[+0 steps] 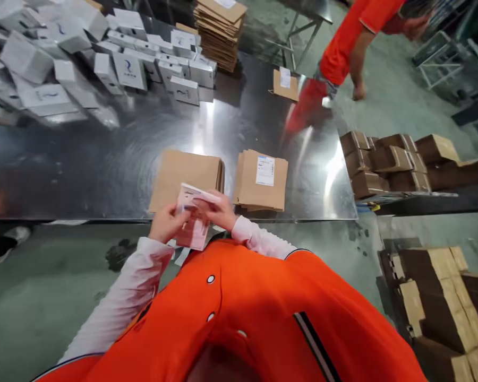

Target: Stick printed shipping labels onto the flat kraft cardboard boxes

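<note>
In front of my body, at the table's near edge, my left hand [168, 223] is closed on the left side of some white printed label sheets [194, 239], which look pinkish in this light. My right hand [220, 209] has its fingers closed on the upper right part of the same sheets, where a flap is folded over. Just beyond them lies a stack of flat brown cardboard mailers [185, 168]. Beside it, to the right, a second stack of mailers [247, 183] bears a white shipping label [265, 171] on top.
Many small white boxes [129, 70] are heaped at the back left of the metal table [103, 159]. Behind are piled flat cartons [219, 32] and a labelled mailer [285, 85]. A co-worker in orange [342, 48] is at the right; brown parcels [398, 159] stand beyond the table's end.
</note>
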A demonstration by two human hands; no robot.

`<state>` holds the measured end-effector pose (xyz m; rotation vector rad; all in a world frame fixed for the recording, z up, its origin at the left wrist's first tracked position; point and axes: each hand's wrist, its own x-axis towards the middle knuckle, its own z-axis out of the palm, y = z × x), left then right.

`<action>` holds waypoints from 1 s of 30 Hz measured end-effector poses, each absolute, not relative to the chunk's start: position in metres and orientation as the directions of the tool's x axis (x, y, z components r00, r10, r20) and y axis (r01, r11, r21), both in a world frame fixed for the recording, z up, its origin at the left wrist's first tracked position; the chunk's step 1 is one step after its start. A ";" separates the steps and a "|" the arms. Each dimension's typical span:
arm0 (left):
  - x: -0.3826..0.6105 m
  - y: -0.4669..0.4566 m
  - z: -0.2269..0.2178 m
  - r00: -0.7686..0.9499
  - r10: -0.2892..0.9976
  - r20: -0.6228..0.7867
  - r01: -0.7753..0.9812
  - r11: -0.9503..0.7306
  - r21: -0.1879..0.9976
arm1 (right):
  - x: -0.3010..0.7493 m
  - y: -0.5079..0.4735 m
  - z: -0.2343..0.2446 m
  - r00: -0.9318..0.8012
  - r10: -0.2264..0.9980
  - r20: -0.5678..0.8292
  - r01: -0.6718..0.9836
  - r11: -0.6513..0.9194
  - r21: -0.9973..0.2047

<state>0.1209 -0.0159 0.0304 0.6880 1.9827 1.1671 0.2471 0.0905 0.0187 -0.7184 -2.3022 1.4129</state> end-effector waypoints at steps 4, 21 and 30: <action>0.109 -0.024 0.035 -0.616 0.734 -0.287 -0.153 0.245 0.957 | 0.244 0.087 0.016 -0.823 0.521 -0.228 0.274 0.013 -0.962; 0.086 -0.020 -0.013 -0.289 0.684 -0.669 -0.540 0.461 0.704 | 0.144 0.191 0.014 -0.692 0.702 -0.166 0.594 0.425 -0.683; 0.085 -0.050 -0.031 -0.133 0.649 -0.749 -0.638 0.522 0.566 | 0.100 0.239 -0.025 -0.556 0.802 -0.218 0.772 0.402 -0.491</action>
